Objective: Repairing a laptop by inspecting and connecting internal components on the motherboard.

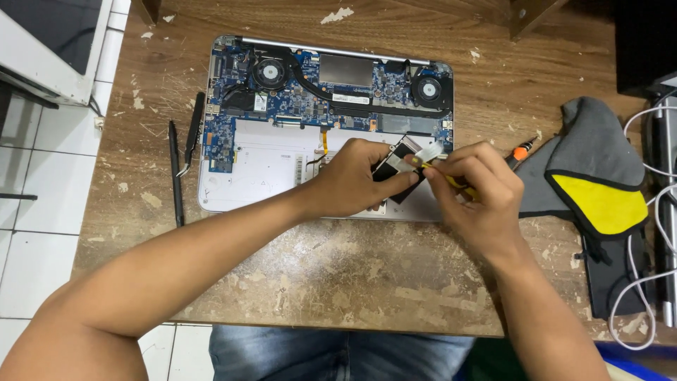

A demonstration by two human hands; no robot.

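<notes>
An opened laptop (268, 162) lies upside down on a worn wooden table (338, 282), its blue circuit board and two fans exposed. My left hand (356, 180) grips a small flat black part (398, 169) with a silvery strip, held over the laptop's lower right corner. My right hand (476, 187) pinches a yellow-handled tool (451, 180) whose tip meets a white ribbon tab (429, 150) on that part. The two hands touch around the part.
Black tweezers (193, 134) and a thin black pry stick (174, 173) lie left of the laptop. An orange-tipped screwdriver (520, 152) and a grey-and-yellow pouch (592, 176) sit to the right, with white cables (652, 212) beyond. White floor tiles (42, 183) lie past the table's left edge.
</notes>
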